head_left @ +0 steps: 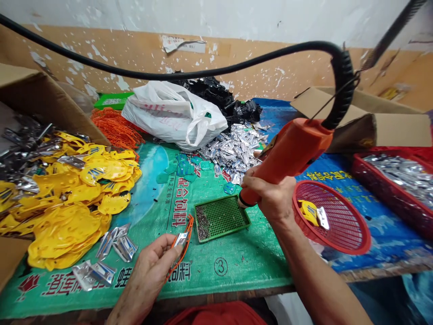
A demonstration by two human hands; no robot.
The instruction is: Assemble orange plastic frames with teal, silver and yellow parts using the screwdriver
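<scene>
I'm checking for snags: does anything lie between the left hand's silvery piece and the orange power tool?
In this view, the green tray, screws at its left end, lies between the silvery piece and orange power tool.
</scene>
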